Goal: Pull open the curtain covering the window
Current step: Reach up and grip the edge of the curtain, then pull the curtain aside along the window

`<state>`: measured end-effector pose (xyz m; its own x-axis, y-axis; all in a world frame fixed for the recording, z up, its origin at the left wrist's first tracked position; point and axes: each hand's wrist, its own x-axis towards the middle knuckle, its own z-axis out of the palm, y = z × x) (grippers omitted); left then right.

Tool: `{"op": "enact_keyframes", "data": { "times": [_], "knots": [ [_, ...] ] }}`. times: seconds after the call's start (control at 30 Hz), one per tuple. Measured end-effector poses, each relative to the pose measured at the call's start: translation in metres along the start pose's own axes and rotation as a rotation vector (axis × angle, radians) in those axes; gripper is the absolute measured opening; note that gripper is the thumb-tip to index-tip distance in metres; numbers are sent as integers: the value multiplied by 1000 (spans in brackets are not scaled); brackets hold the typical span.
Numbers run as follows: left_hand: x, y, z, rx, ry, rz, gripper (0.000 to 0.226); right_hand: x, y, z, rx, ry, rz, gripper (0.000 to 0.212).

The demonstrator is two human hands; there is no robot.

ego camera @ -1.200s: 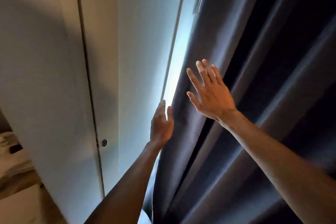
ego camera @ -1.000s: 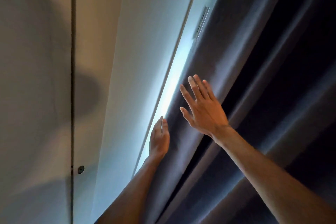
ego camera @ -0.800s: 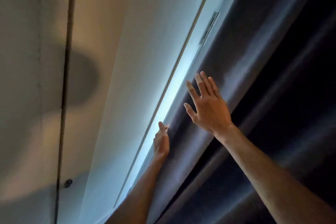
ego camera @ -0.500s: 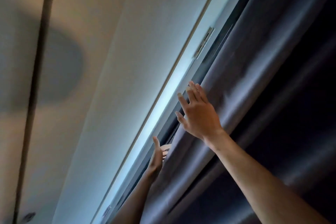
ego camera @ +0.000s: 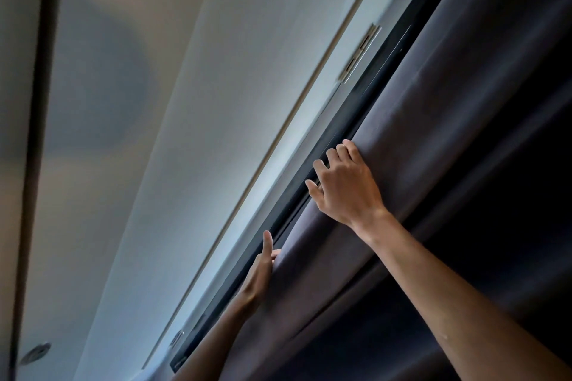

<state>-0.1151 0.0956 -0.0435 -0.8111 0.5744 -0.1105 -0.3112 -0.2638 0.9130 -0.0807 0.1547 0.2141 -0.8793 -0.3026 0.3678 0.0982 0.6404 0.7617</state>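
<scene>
Two bare hands met the leading edge of the dark grey, heavy-pleated fabric curtain [ego camera: 433, 164], which hung over the window and filled the right side of the view. The right hand [ego camera: 346, 189] sat higher, its fingers [ego camera: 332, 155] curled over the edge and closing around a fold of cloth. The left hand [ego camera: 258, 275] was lower on the same edge, thumb raised and free, the other fingers tucked behind the fabric; whether they pinched it could not be told.

That edge ran as one long line, slanted in this tilted view from lower left to upper right, and both hands lay along it. To its left stood a dark narrow window frame [ego camera: 309, 182], then a strip of pale daylight, a small metal hinge [ego camera: 360, 54] and the white wall panel [ego camera: 216, 102]. All the curtain's bulk lay to the right of both grips, so the pull would likely have to run rightward, across the edge and not along it. The right hand seemed better placed to lead, being higher and more clearly wrapped round the cloth. Only a sliver of window was yet uncovered.
</scene>
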Motion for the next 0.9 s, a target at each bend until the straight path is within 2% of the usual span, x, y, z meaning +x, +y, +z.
{"op": "enact_keyframes", "data": {
  "times": [0.17, 0.3, 0.53, 0.63, 0.77, 0.9],
  "knots": [
    [-29, 16, 3, 132, 94, 93, 62, -11, 5, -9, -52, 38, -60, 51],
    [-55, 17, 14, 220, 193, 238, 75, -20, 9, -19, -65, 101, -91, 53],
    [-103, 11, 43, 277, 312, 400, 58, -43, 12, -27, -44, 223, -103, 46],
    [-123, 0, 64, 293, 271, 389, 53, -61, 19, -27, -19, 264, -102, 45],
    [-138, -19, 98, 297, 286, 367, 69, -88, 36, -29, 8, 273, -116, 51],
    [-165, -24, 141, 315, 346, 447, 60, -117, 55, -33, 15, 310, -126, 50]
  ]
}}
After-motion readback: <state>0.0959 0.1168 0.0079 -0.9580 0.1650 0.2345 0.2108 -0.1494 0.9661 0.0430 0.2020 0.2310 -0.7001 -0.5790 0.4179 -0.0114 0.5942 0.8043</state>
